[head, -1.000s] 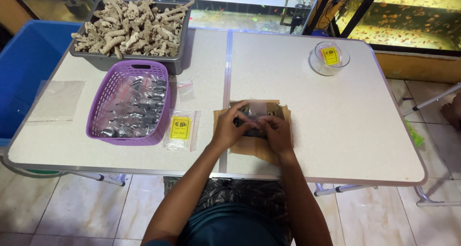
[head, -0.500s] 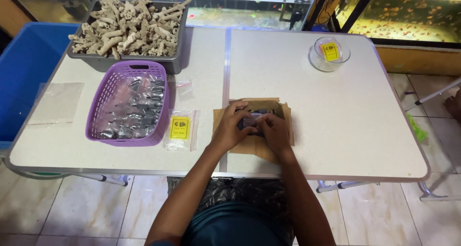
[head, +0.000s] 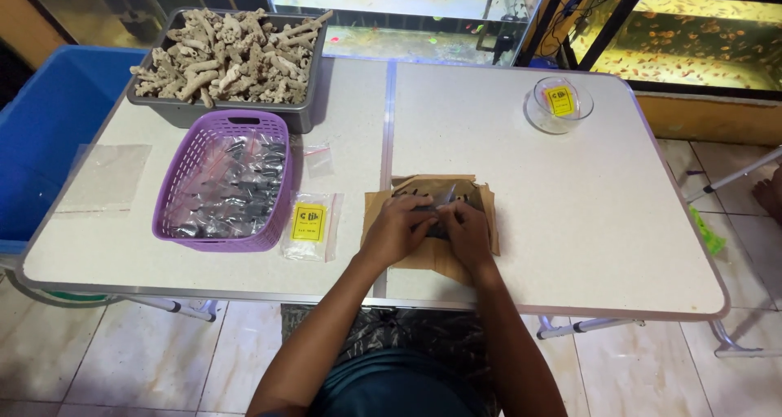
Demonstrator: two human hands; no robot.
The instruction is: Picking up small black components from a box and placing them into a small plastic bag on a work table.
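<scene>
Both hands met over a shallow brown cardboard box (head: pixel 481 213) that lay on the white folding table (head: pixel 586 213), just right of the table's centre seam and close to the near edge. The left hand (head: pixel 397 231) and the right hand (head: pixel 466 234) were curled inward with their fingertips pinched on a small clear plastic packet (head: pixel 433 209) holding something dark; the packet sat directly between them, at about 12 o'clock from the wrists, over the middle of the box. Its long axis seemed to run left to right, from one hand to the other, though the fingers hid most of it. Neither hand was clearly nearer: they gripped it from opposite ends, the left from 9 o'clock and the right from 3 o'clock.

At 9 o'clock from the hands, just beside the box, lay a clear bag with a yellow label (head: pixel 309 225), and beyond it a purple plastic basket (head: pixel 175 193) filled with shiny packets. A smaller empty clear bag (head: pixel 318 160) lay at about 11 o'clock. At 11 o'clock further out stood a grey tray (head: pixel 305 111) heaped with pale coral-like pieces. A small glass bowl (head: pixel 539 116) with a yellow label inside stood at 1 o'clock, well apart. A flat clear bag (head: pixel 106 177) lay at the far left, next to a blue tub (head: pixel 49 132)
</scene>
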